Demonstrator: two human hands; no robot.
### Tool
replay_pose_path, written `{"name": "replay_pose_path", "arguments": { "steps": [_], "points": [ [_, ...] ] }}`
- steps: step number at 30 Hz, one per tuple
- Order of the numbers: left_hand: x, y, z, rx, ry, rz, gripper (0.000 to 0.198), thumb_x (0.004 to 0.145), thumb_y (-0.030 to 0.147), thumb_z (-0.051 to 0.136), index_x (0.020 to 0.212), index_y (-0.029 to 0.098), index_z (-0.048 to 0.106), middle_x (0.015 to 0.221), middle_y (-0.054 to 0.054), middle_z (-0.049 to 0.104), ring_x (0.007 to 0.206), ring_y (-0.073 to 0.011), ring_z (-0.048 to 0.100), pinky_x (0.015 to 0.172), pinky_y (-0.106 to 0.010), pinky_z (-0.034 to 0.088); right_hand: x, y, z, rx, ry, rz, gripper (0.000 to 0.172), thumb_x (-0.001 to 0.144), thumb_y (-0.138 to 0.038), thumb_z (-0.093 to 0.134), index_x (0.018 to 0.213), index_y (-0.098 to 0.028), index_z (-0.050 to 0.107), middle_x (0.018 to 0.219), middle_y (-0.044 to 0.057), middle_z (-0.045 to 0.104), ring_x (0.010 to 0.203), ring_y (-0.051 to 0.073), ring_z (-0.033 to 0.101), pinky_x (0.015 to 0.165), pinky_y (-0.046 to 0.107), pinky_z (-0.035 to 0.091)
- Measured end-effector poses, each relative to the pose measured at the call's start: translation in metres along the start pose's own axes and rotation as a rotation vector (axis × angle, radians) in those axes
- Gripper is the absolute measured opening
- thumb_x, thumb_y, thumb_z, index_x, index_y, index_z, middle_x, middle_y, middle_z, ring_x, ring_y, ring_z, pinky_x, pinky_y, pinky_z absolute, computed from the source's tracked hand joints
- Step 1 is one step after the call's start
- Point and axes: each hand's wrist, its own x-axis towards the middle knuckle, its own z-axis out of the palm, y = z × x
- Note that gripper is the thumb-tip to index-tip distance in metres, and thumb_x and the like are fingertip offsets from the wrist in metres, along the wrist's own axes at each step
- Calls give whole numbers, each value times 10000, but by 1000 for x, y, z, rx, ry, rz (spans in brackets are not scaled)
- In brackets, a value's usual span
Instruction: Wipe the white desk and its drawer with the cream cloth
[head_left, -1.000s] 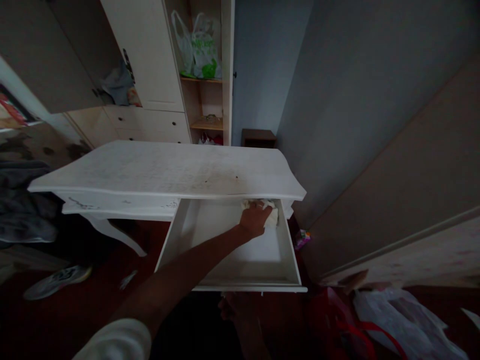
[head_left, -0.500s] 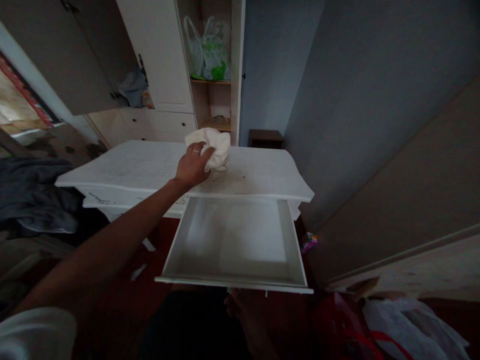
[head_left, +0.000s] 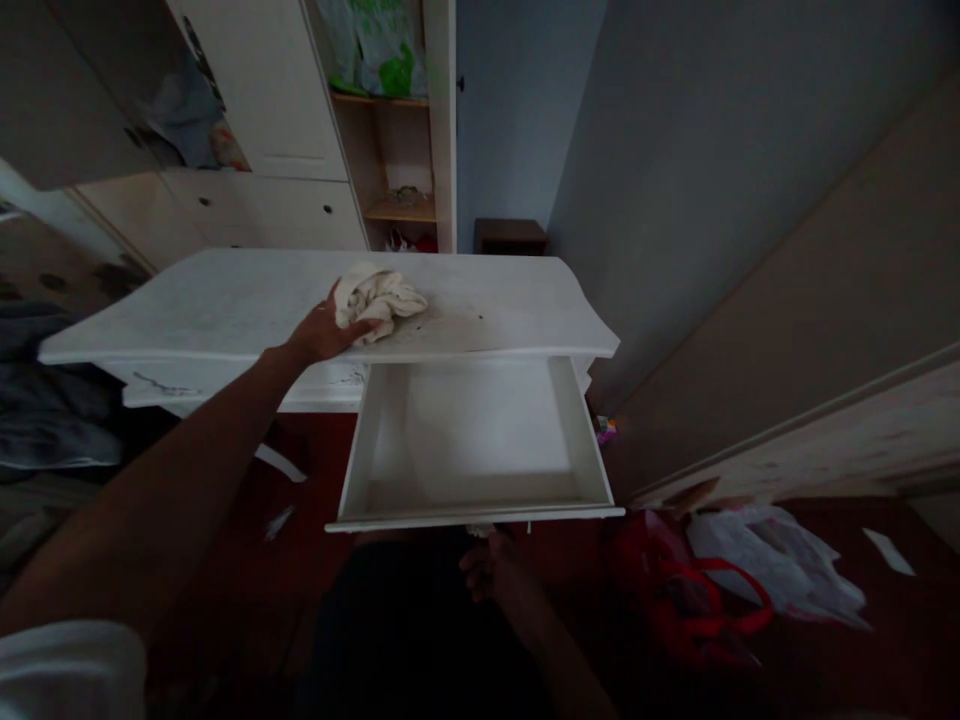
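The right hand (head_left: 487, 570) sits dim below the drawer (head_left: 480, 420), grip unreadable. The left hand (head_left: 324, 328) clasps a cloth (head_left: 381, 296), one end toward the right edge of the bench (head_left: 517, 295).

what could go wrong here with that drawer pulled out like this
Grime from the dark smudge beside the cloth might get pushed over the tabletop edge into the open drawer.
The left hand might smear it wider.
The right hand, near the drawer's front, could get bumped.
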Motion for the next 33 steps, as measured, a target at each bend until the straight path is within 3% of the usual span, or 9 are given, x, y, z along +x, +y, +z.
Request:
{"name": "replay_pose_path", "arguments": {
  "steps": [4,9,14,20,29,33],
  "points": [
    [-10,8,-6,53,-84,-222,1081,772,801,450,1442,-9,200,1362,-191,552,1172,-293,547,1006,-466,416,-7,1,0,88,-23,28,602,680,-647,736,1040,-170,660,797,53,724,599,143,622,499,225,450],
    [-9,16,-6,56,-99,-276,1181,735,817,487,1453,-51,131,1368,-202,539,1214,-307,513,1022,-482,396,-10,3,0,179,-40,49,580,703,-642,718,1051,-180,678,802,44,722,620,150,619,511,235,451],
    [-9,19,-8,73,-123,-271,1135,793,777,487,1458,-69,125,1386,-212,517,1231,-321,512,1030,-493,392,-7,2,6,222,-18,57,558,714,-653,705,1021,-187,685,787,30,719,608,149,610,515,248,450],
    [-10,18,-7,44,-85,-244,1120,795,761,513,1459,-62,144,1362,-199,546,1185,-293,537,1018,-497,403,-1,3,17,181,88,-110,426,717,-581,753,830,-176,688,712,37,721,575,134,595,575,258,445],
    [-8,13,-4,134,-110,-278,1228,783,827,417,1433,-138,23,1320,-215,572,1136,-257,560,997,-434,409,-5,-8,30,146,144,-239,413,737,-595,735,814,-191,699,696,29,698,590,144,605,571,266,443],
    [-11,21,-9,105,-112,-261,1153,797,782,468,1501,-38,65,1358,-216,559,1144,-278,567,989,-441,415,-5,-17,40,133,153,-305,385,774,-572,714,829,-191,713,693,24,696,569,137,611,540,256,450]
  ]
}}
